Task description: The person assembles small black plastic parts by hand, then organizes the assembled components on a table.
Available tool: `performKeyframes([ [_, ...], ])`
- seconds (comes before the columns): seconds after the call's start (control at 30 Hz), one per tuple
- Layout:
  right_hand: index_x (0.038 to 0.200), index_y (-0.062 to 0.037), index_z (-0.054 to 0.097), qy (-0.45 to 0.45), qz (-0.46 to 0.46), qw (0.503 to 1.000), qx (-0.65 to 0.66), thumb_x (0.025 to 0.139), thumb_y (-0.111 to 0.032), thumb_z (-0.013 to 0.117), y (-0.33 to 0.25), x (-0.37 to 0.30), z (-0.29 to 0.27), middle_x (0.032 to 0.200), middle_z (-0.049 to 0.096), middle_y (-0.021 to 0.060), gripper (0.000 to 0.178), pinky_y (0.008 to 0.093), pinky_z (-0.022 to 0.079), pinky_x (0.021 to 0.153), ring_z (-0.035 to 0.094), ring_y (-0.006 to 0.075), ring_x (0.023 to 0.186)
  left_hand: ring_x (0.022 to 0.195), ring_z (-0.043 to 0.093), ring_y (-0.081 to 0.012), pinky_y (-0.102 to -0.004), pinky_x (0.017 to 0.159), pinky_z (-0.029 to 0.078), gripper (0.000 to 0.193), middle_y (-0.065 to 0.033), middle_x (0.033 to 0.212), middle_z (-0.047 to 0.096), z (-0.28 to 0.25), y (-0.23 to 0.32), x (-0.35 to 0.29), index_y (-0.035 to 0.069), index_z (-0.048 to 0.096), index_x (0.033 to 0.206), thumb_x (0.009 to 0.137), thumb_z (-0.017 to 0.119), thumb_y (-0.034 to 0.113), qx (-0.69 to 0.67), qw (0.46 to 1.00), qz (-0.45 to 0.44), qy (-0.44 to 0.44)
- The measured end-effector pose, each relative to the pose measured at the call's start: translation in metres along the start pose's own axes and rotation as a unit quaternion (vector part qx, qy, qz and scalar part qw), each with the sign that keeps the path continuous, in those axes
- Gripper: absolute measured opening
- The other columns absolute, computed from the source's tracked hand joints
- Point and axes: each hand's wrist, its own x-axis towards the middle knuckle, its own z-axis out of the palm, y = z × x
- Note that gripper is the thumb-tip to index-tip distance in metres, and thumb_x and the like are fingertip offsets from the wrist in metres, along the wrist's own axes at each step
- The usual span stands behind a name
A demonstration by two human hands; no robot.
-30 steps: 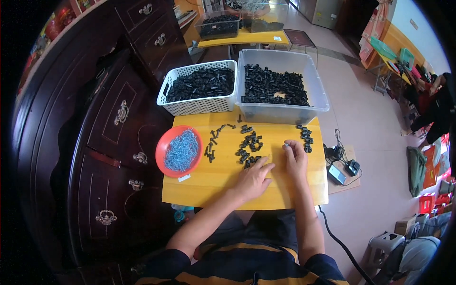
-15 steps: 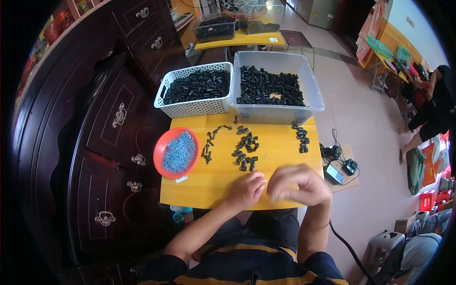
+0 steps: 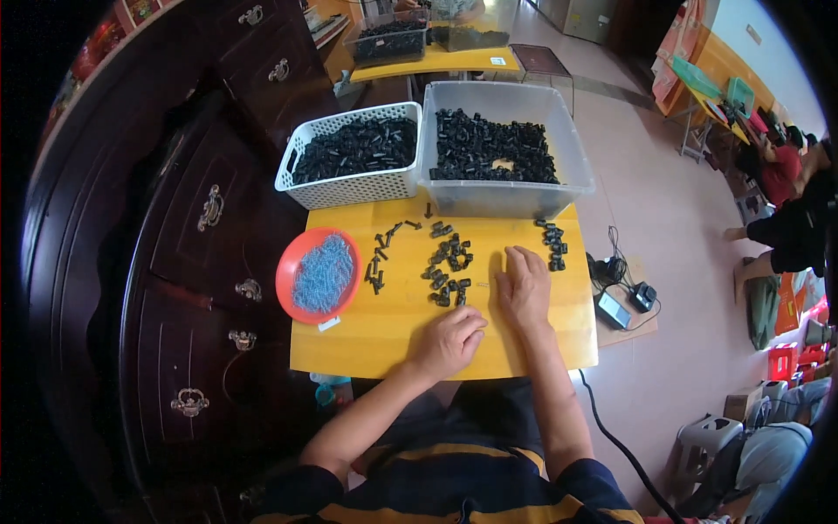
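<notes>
Yellow table (image 3: 541, 336) as ref: red dish of blue screws (image 3: 319, 274) at left edge, black plastic parts (image 3: 447, 266) mid-table, left hand (image 3: 448, 340) curled loosely near front edge, grip contents unclear, right hand (image 3: 525, 286) flat, fingers open, empty, just right of parts.

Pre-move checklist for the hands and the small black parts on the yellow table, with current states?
1. Right hand flat on the yellow wooden table, holding nothing: ok.
2. Left hand curled; whether it holds a part: cannot tell.
3. Loose small black plastic parts within reach of both hands: ok.
4. Red round dish of blue screws sits fully on the table: ok.
5. White perforated basket and clear grey tub stocked with black parts: ok.
</notes>
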Motion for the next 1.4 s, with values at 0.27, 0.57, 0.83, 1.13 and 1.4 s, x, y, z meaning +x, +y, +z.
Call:
performKeyframes([
  [0.27,0.119,-0.0004,0.065,-0.014,0.007,1.000,0.014,0.087,-0.010,0.069,-0.001,0.003,-0.003,0.122,0.065,0.0203,0.034,0.0477,0.046,0.101,0.060,0.0390,0.116,0.099,0.066,-0.0348,-0.0418,0.087,0.054,0.021,-0.0157,0.106,0.067,-0.039,-0.028,-0.026,0.000,0.068,0.104,0.083,0.068,-0.003,-0.008,0.993,-0.012,0.121],
  [0.57,0.156,-0.0047,0.034,-0.209,0.024,0.975,-0.067,0.096,-0.029,0.064,-0.055,-0.037,0.009,0.161,0.031,0.0225,0.071,0.0596,0.024,0.120,0.028,0.0407,0.150,0.123,0.054,-0.0410,-0.0485,0.105,0.045,0.035,-0.0208,0.129,0.058,-0.078,-0.062,-0.058,-0.001,0.063,0.120,0.086,0.067,0.005,0.203,0.968,-0.111,0.096],
  [0.83,0.154,-0.0051,0.038,-0.167,0.033,0.984,-0.044,0.097,-0.025,0.061,-0.055,-0.035,0.009,0.160,0.032,0.0231,0.065,0.0561,0.023,0.121,0.029,0.0412,0.149,0.125,0.056,-0.0415,-0.0472,0.108,0.044,0.029,-0.0214,0.129,0.061,-0.099,-0.058,-0.094,-0.002,0.068,0.114,0.086,0.064,0.000,0.087,0.972,-0.086,0.199],
  [1.13,0.152,-0.0026,0.041,-0.142,0.019,0.990,-0.002,0.101,-0.024,0.055,-0.050,-0.032,0.009,0.155,0.038,0.0263,0.056,0.0536,0.024,0.121,0.035,0.0423,0.145,0.132,0.053,-0.0337,-0.0427,0.110,0.042,0.047,-0.0161,0.143,0.057,-0.130,-0.187,-0.244,0.000,0.051,0.143,0.107,0.048,0.031,-0.617,0.531,-0.342,0.470],
  [1.4,0.148,0.0028,0.044,-0.128,-0.007,0.992,0.006,0.101,-0.023,0.055,-0.053,-0.036,0.013,0.154,0.041,0.0263,0.054,0.0501,0.027,0.120,0.037,0.0422,0.144,0.128,0.057,-0.0321,-0.0469,0.111,0.044,0.047,-0.0152,0.139,0.061,-0.098,-0.193,-0.226,0.002,0.056,0.138,0.106,0.044,0.034,-0.684,0.502,-0.273,0.454],
])
